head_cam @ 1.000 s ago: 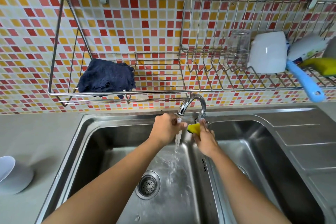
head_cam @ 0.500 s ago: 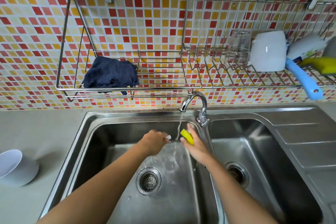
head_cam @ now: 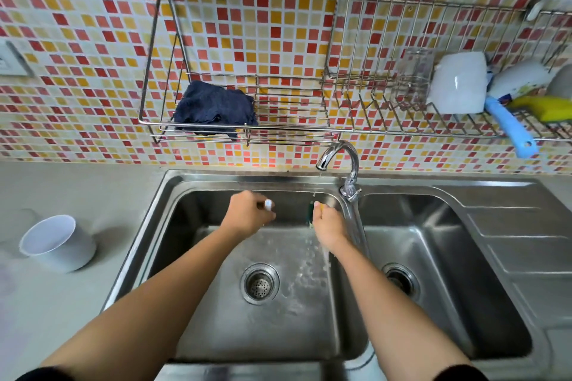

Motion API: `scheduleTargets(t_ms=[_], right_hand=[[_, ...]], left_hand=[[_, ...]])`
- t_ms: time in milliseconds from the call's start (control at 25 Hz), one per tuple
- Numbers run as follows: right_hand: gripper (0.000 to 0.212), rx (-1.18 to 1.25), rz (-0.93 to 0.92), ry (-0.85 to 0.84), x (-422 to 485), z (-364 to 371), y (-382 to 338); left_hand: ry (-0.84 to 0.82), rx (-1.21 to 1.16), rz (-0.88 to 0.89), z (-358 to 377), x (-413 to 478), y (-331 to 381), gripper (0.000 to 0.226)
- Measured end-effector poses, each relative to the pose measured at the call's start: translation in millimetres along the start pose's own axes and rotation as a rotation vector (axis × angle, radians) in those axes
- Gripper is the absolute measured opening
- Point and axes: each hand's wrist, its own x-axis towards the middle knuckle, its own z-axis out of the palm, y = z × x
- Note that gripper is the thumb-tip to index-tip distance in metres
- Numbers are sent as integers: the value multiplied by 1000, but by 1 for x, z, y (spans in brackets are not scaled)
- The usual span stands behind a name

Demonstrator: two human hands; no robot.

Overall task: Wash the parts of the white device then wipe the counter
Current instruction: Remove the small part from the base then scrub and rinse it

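The left hand [head_cam: 247,217] is held over the left basin [head_cam: 198,257] of the steel sink, at about 12 o'clock from the drain [head_cam: 260,283]. Its fingers are curled around a small white part [head_cam: 268,204], of which only the tip is seen. The right hand [head_cam: 329,227] is found at 1 o'clock from the same drain, just beside the wall between the two basins. A sponge [head_cam: 311,215] with a yellow and a green side is gripped in it. The hands are near each other but apart.

The faucet [head_cam: 339,158] stands at 12 o'clock from the right hand, and its spout is turned over the left basin. Water splashes are seen on the basin floor. On the counter [head_cam: 77,189], at 9 o'clock from the drain, a white container [head_cam: 57,244] is placed. On the wall rack [head_cam: 291,130], a dark blue cloth [head_cam: 215,108] is laid at 10 o'clock from the faucet. A white mug [head_cam: 458,83] and a blue-handled brush [head_cam: 510,130] are kept at 2 o'clock.
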Motion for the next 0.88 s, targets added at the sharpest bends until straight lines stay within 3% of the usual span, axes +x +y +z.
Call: scheduleTargets(t_ms=[160,360,560,680,760,880], right_hand=[[47,12,-3,71,-9,-4,-14],[46,52,44,146,-30,-10,-36],[36,193,-183,128,-66,-61,-71],[53,437,-368,163,-75,-108,-115],[60,489,-393,161,-61,-128,-146],[56,328,-311,104,-23,-130,-188]], left_hand=[[38,16,38,-5,-13,6,32],[12,13,66,-6,-26,3,30],[25,-81,9,-19,-29,-4,29],[46,-113,30,-29,-29,-5,28],[56,-138,47,-35,-30,-4,28],[88,-157,79,-47,-37,-3,28]])
